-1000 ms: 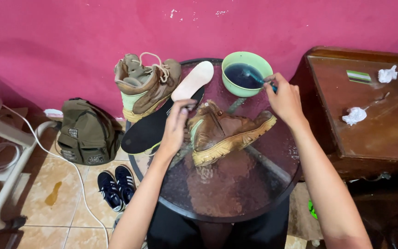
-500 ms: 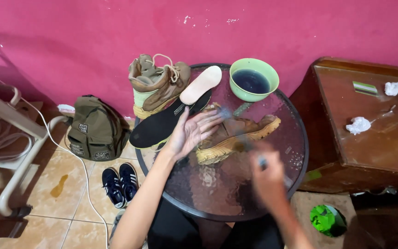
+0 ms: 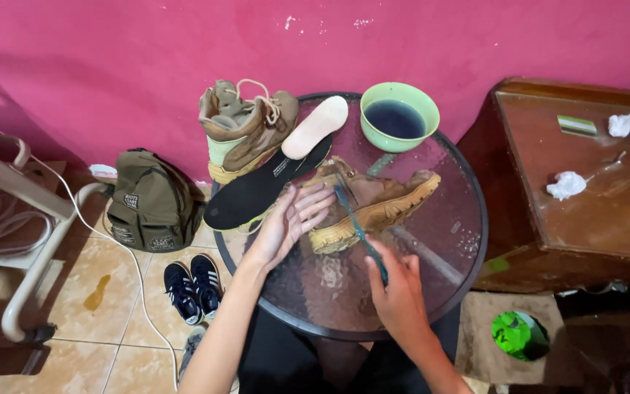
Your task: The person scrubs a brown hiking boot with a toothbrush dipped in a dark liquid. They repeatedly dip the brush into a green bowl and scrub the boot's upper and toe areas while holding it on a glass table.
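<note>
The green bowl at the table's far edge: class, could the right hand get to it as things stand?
Probably yes: the right hand holds a toothbrush, but only the low boot lies between it and the green bowl.

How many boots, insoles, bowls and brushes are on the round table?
Boots: 2, one under the left hand, one standing behind
Insoles: 2, black, pale
Bowls: 1, green
Brushes: 1, in the right hand
Total: 6

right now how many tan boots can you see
2. One boot stands upright at the table's far left edge; the other boot lies on its side mid-table, steadied by the left hand.
</note>
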